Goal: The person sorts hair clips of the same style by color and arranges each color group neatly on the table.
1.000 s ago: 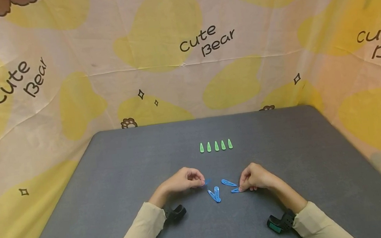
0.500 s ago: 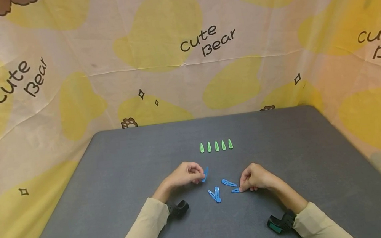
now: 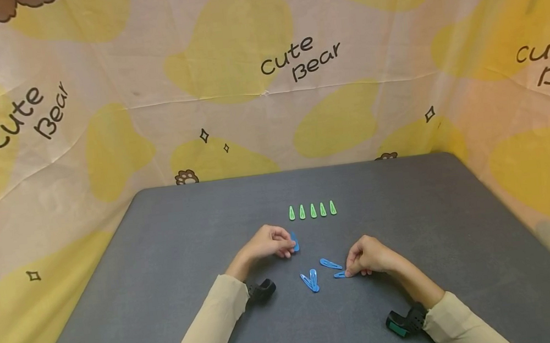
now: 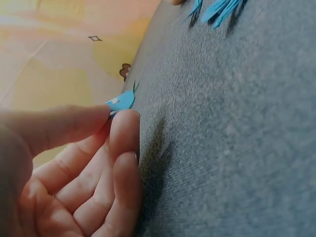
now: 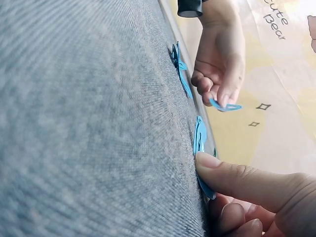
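Observation:
In the head view my left hand (image 3: pixel 267 243) pinches a blue snap hair clip (image 3: pixel 295 242) between thumb and forefinger. That clip is held above the table and sticks out past the fingertips in the left wrist view. My right hand (image 3: pixel 370 255) pinches the end of another blue hair clip (image 3: pixel 339 275), which lies on the table. Just beyond it is a loose blue hair clip (image 3: pixel 331 264). Between the hands, two blue hair clips (image 3: pixel 313 279) lie in a V, touching at their near ends. Farther back, several green hair clips (image 3: pixel 313 210) stand in a spaced row.
The grey table (image 3: pixel 185 219) has rounded far corners. A patterned yellow and pink cloth (image 3: pixel 238 42) hangs behind it and along both sides. Black wrist mounts (image 3: pixel 263 291) sit at both sleeves.
My left hand has moved away toward the green row, lifting its blue hair clip and turning it. The right hand and the other clips stay where they were.

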Demonstrator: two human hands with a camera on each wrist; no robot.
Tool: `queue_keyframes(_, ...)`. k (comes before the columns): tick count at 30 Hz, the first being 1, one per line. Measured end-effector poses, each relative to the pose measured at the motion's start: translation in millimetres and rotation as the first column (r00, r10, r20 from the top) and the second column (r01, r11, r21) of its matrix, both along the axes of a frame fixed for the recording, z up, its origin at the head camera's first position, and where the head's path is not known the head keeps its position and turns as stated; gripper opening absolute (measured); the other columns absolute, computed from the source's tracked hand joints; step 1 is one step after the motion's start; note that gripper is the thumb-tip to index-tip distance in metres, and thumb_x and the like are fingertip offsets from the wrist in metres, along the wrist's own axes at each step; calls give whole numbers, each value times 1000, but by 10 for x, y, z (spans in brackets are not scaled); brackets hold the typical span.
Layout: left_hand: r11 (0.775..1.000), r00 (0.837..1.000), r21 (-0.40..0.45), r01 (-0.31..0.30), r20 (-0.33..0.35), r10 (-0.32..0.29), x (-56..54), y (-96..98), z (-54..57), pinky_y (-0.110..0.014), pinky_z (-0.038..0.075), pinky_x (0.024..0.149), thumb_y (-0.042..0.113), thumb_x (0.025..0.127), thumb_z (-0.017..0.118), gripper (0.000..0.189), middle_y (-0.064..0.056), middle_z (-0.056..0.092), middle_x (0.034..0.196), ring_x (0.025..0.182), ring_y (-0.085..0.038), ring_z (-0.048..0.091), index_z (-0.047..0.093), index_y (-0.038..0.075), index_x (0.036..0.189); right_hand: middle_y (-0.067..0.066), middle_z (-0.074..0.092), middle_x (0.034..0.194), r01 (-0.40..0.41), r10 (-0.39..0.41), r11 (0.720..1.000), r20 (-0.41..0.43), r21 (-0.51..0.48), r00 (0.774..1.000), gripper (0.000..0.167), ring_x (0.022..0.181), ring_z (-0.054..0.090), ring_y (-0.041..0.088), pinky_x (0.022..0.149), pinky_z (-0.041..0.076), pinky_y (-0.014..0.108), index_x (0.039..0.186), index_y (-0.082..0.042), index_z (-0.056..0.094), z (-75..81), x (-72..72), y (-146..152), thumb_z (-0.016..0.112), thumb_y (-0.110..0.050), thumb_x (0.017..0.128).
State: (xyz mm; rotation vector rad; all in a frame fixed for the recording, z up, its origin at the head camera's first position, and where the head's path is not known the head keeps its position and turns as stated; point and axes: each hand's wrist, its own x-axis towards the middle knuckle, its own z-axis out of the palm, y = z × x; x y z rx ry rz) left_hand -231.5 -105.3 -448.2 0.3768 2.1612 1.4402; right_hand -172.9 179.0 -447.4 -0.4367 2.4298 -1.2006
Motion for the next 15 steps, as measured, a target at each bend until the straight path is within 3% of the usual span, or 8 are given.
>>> queue_keyframes(10,996,997,-52,-73,-29,72,-65,30,44,-21,54,58,12,88,68,17,1,69,67,55,-4,62,71,-5,89,-9,55,54,-9,9,1000,-5,-1,1000,13,45,45,6,45,41,22,69,2,71,-14,-10,9,81,-7,71)
queue_keyframes(15,985,992,-125,-120,-52,114,-111,59,62,-20,52,55,14,86,70,16,5,66,61,52,-3,60,74,-2,85,-7,56,54,-14,14,1000,-7,-6,1000,13,45,45,5,45,41,21,70,2,71,-13,-7,11,81,-7,71)
